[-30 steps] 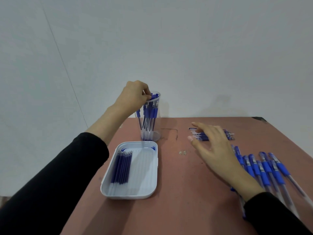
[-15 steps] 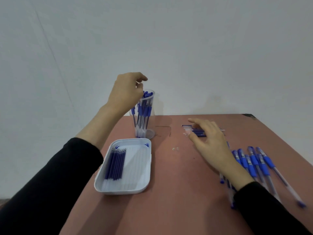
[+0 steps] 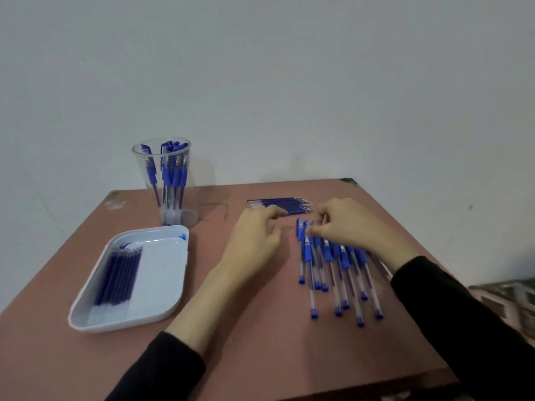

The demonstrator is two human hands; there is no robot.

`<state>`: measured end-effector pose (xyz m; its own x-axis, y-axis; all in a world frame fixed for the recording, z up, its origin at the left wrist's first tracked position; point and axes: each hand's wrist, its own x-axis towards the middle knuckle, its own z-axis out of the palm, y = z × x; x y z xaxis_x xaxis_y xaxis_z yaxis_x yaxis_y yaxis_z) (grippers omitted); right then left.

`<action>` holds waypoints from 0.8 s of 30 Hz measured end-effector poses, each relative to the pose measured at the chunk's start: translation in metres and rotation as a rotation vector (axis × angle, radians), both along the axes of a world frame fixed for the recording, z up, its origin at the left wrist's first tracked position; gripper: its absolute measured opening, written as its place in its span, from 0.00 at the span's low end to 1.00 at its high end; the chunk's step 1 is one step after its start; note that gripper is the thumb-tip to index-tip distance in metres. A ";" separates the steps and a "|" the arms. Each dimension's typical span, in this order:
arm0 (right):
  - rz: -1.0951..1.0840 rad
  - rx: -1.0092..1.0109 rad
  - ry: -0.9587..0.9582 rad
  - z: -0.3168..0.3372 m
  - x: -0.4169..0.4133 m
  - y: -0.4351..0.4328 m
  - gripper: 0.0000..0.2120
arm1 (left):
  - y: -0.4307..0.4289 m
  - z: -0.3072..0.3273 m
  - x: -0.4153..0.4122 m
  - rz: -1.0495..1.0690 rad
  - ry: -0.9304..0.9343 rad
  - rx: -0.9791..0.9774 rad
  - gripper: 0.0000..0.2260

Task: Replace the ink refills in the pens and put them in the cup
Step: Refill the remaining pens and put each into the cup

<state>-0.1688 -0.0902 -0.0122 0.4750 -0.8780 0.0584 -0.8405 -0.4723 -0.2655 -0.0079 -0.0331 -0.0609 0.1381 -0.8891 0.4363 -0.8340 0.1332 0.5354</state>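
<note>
A clear plastic cup (image 3: 165, 180) stands at the table's back left with several blue pens upright in it. Several blue capped pens (image 3: 333, 264) lie in a row at the right. My right hand (image 3: 347, 227) has its fingers curled onto the cap ends of these pens and pinches one. My left hand (image 3: 254, 241) hovers over the table's middle, fingers relaxed, holding nothing. A bundle of blue refills (image 3: 283, 205) lies just beyond both hands. A white tray (image 3: 162, 285) at the left holds several dark blue refills (image 3: 118, 276).
The brown table (image 3: 260, 342) ends close at the front and right edges. A grey wall rises right behind the cup. Patterned floor shows at the far right below the table edge.
My left hand has left the cup and come down to the table's middle. My right hand has pulled back from the refill bundle onto the row of pens. The camera has tilted.
</note>
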 end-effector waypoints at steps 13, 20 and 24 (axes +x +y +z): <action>-0.052 0.013 0.240 -0.003 0.015 0.014 0.21 | 0.003 -0.006 -0.001 0.046 0.142 -0.032 0.14; -0.093 0.065 0.114 0.000 0.011 0.015 0.17 | 0.005 -0.003 0.005 0.055 0.222 -0.077 0.11; -0.038 0.178 -0.275 0.013 0.007 0.015 0.11 | 0.008 0.002 0.010 0.050 0.355 -0.080 0.09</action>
